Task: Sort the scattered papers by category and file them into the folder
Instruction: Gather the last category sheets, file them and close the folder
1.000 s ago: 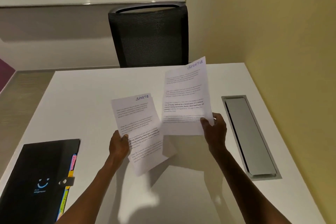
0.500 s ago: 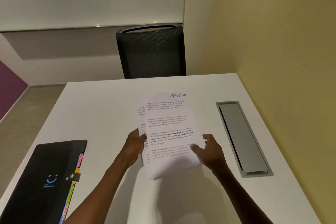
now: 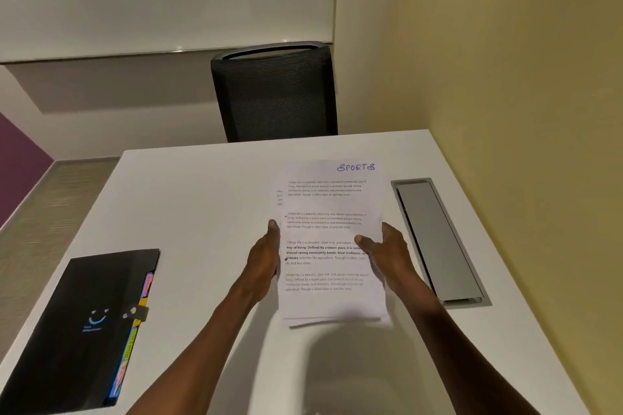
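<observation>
— What's nearest to you?

— Two bare forearms reaching out over the white desk [image 3: 202, 199]. Off to the left of the fingers, well apart from them, lies a black folder [image 3: 84, 320], closed with a strap, coloured tabs poking out along its right edge.

— And the hands?

— Both are on a small stack of papers [image 3: 332, 246]. The left hand [image 3: 264, 258] grips the stack's left edge, thumb on top near the edge, the other fingers hidden under the sheets. The right hand [image 3: 387, 251] holds the right edge, its thumb pressed across the printed text, the remaining fingers curled behind the paper.

— So the papers sit between the fingers?

— Yes, held between the two hands, lifted off the desk; a shadow falls below the lower edge. The sheets overlap almost squarely, with a sliver of a lower sheet showing at the left and bottom. The top sheet has "SPORTS" handwritten in blue at its upper right corner, beyond the fingertips.

— Anything to the right?

— Just right of the right fingers, a grey metal cable hatch [image 3: 435, 239] is set into the desk.

— And farther off?

— Beyond the papers, past the desk's far edge, a black mesh chair [image 3: 274, 94] stands against a pale wall.
</observation>
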The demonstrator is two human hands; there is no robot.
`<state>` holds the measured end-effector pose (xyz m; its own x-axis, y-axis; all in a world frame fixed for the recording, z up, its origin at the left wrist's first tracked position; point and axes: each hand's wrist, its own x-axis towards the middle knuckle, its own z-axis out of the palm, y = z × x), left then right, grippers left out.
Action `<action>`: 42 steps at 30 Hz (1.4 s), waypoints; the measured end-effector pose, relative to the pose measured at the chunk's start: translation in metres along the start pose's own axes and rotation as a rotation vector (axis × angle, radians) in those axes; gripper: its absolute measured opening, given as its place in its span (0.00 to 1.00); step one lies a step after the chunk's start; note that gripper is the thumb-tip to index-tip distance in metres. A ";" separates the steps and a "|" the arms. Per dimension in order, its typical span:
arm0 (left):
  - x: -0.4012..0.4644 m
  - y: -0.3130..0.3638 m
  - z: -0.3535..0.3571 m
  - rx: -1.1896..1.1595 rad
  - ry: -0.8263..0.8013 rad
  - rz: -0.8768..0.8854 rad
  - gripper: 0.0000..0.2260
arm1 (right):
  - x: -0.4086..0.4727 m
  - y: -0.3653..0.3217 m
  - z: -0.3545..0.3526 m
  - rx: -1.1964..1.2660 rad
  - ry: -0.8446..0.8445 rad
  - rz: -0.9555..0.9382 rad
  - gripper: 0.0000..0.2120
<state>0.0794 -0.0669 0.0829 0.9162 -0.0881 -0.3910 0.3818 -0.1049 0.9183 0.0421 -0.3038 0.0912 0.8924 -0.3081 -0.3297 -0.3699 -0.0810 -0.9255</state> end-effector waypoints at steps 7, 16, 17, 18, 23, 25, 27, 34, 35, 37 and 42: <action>-0.018 -0.014 0.022 0.149 0.127 0.297 0.12 | -0.021 0.013 -0.003 -0.003 0.081 -0.171 0.14; -0.033 -0.065 0.032 0.176 0.098 0.208 0.10 | -0.031 0.072 -0.010 -0.008 -0.027 -0.148 0.18; -0.034 -0.066 0.035 0.195 0.100 0.210 0.12 | -0.031 0.076 -0.008 -0.008 -0.029 -0.143 0.18; -0.035 -0.065 0.037 0.206 0.108 0.215 0.13 | -0.032 0.076 -0.006 -0.005 -0.027 -0.144 0.17; -0.036 -0.062 0.041 0.212 0.157 0.219 0.15 | -0.035 0.071 -0.005 0.027 -0.013 -0.158 0.16; -0.039 -0.068 0.041 0.221 0.144 0.209 0.15 | -0.038 0.078 -0.005 0.038 -0.033 -0.139 0.17; -0.042 -0.076 0.041 0.238 0.136 0.196 0.14 | -0.042 0.087 -0.003 0.033 -0.044 -0.127 0.21; -0.048 -0.083 0.046 0.269 0.156 0.178 0.13 | -0.038 0.093 -0.009 0.003 -0.047 -0.084 0.17; -0.048 -0.085 0.046 0.288 0.153 0.179 0.13 | -0.037 0.096 -0.009 -0.012 -0.046 -0.071 0.17; -0.047 -0.086 0.047 0.311 0.158 0.173 0.13 | -0.036 0.099 -0.012 -0.027 -0.042 -0.058 0.16; -0.048 -0.080 0.053 0.346 0.167 0.147 0.14 | -0.033 0.100 -0.015 -0.075 -0.051 -0.044 0.17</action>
<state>-0.0017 -0.1064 0.0254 0.9760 0.0321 -0.2154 0.2079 -0.4326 0.8773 -0.0282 -0.3159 0.0120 0.9196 -0.2543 -0.2995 -0.3464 -0.1649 -0.9235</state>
